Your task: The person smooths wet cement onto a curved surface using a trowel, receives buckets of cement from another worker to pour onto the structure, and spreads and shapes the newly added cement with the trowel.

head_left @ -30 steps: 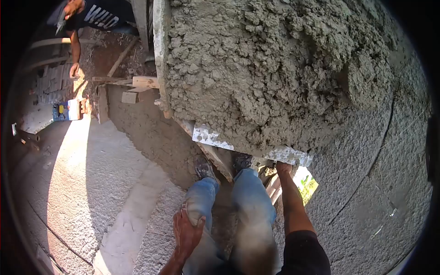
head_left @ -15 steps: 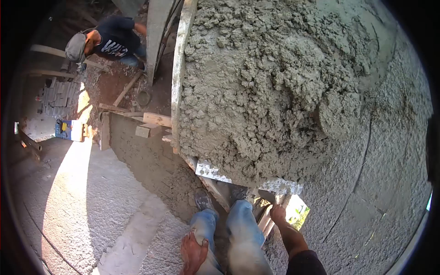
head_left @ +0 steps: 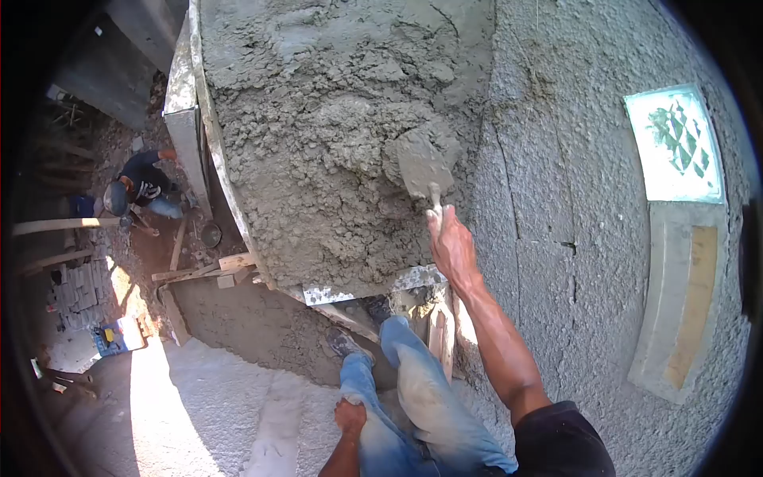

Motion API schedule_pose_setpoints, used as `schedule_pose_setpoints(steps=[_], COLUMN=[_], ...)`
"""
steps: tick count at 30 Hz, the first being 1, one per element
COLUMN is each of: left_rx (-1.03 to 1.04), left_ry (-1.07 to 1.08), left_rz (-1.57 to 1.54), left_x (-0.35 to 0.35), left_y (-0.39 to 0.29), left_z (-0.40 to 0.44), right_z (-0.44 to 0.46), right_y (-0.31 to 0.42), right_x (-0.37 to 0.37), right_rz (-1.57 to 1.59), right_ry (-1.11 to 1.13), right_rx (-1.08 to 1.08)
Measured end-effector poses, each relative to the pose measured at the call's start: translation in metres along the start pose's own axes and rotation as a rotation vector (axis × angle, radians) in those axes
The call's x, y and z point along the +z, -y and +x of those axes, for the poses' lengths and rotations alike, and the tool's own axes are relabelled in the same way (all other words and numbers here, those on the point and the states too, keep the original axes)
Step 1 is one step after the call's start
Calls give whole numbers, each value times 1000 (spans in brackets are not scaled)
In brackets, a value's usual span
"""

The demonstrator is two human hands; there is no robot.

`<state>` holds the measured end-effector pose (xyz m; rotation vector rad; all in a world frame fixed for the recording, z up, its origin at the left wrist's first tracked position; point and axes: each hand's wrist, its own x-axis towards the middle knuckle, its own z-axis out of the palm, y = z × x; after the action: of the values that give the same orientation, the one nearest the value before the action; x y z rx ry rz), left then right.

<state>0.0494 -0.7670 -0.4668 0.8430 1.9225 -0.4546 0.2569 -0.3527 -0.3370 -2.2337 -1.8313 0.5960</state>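
firm grip: our right hand (head_left: 453, 248) was closed round the trowel (head_left: 425, 165), its blade against the wet concrete (head_left: 318, 151) near the rough wall (head_left: 548, 151). our left hand (head_left: 350, 416) rested on our left leg (head_left: 357, 377); how tightly it closed, we couldn't tell.
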Motion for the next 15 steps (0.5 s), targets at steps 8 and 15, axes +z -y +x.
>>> schedule_pose_setpoints(steps=[8,15], left_rx=[-52,-44], left_ry=[39,-8], left_rz=[57,41], left_x=[4,6], left_y=[0,-6], left_z=[4,-1], right_z=[47,-18], right_y=[-111,-194], right_x=[87,176], right_rz=[18,138], right_ry=[49,54], right_rx=[182,400])
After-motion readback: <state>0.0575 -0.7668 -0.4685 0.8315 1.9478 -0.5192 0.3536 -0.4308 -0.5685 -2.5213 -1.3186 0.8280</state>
